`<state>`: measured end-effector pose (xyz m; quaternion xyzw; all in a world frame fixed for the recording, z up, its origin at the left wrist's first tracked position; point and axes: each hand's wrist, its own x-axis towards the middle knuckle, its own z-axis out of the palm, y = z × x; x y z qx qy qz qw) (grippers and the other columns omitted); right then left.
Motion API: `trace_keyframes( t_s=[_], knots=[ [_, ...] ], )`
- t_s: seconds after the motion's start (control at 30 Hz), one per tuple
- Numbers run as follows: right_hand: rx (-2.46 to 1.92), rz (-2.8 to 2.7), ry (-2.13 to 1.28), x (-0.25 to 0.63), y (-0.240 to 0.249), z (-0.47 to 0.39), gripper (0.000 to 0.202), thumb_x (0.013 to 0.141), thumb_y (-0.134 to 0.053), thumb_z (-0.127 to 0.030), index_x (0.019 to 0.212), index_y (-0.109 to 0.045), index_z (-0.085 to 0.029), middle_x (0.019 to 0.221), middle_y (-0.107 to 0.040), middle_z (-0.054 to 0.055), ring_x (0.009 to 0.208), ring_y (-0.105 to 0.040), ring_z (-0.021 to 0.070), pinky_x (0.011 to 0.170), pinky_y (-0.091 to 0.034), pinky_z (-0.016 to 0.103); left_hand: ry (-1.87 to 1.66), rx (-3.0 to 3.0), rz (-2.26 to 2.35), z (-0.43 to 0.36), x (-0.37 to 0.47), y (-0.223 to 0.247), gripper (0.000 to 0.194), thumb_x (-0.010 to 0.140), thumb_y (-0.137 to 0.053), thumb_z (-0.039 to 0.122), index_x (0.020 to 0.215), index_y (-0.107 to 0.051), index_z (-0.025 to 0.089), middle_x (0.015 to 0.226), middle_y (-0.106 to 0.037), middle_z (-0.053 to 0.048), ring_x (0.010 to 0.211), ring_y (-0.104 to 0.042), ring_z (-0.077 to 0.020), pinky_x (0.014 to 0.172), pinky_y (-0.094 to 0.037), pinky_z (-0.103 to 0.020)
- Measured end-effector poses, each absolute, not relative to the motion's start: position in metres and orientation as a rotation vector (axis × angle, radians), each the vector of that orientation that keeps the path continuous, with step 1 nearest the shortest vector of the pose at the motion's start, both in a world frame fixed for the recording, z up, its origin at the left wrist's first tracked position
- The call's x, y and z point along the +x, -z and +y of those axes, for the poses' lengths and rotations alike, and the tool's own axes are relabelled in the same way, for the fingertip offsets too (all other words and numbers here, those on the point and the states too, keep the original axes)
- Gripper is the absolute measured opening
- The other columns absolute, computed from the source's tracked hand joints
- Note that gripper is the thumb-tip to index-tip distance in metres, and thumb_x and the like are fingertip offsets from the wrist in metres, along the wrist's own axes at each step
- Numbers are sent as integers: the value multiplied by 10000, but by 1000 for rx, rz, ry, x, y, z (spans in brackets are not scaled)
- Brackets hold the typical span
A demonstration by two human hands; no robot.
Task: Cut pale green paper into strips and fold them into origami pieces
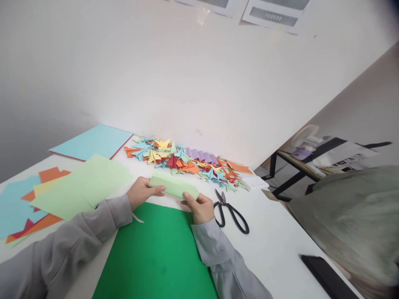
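My white table (264, 257) abuts a pale wall (187, 83). Just past the far edge of the green sheet (156, 253), my left hand (140, 193) and right hand (202, 208) pinch opposite ends of a folded light-green paper (174, 186), thumbs on top. Scissors (223, 202) lie right of the sheet; paper planes (171, 160) lie beyond it. The frame crops its near edge; black lettering (346, 160), far right of it, is blurred.

Left hand (141, 193), right hand (202, 208), thumbs (157, 190) uppermost
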<state>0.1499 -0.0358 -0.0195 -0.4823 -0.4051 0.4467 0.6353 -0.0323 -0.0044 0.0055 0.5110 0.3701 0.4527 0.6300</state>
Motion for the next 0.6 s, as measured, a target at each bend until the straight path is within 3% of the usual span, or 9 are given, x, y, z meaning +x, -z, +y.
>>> trace_keyframes(
  t_s=[0.23, 0.37, 0.47, 0.6],
  knots=[
    [-1109, -902, -970, 147, 18, -36, 319, 485, -771, -328, 687, -595, -155, 622, -635, -13, 505, -557, 109, 459, -511, 253, -1130, 1071, 842, -9, -26, 0, 310, 552, -746, 301, 780, -697, 96, 731, -692, -59, 749, -636, -202, 746, -537, -342],
    [-1077, -900, -955, 144, 14, -38, 489, 483, -773, -306, 863, -482, -206, 612, -639, -42, 493, -564, 115, 411, -492, 229, -1188, 1027, 857, -11, -25, -1, 339, 553, -749, 284, 823, -677, 92, 900, -673, -82, 751, -629, -195, 686, -562, -342],
    [-1094, -895, -966, 143, 12, -40, 597, 492, -770, -303, 985, -446, -210, 639, -655, -32, 491, -568, 117, 403, -480, 222, -1233, 1013, 857, -12, -25, -3, 515, 567, -745, 240, 1053, -604, 147, 1102, -597, -75, 783, -618, -188, 648, -575, -338],
    [-1145, -944, -1002, 147, 16, -38, 480, 486, -765, -351, 859, -520, -174, 631, -636, -18, 486, -545, 111, 413, -467, 232, -1272, 974, 900, -11, -25, -5, 761, 566, -749, 205, 1254, -424, 237, 1156, -558, -69, 830, -604, -197, 639, -574, -348]
  ],
)
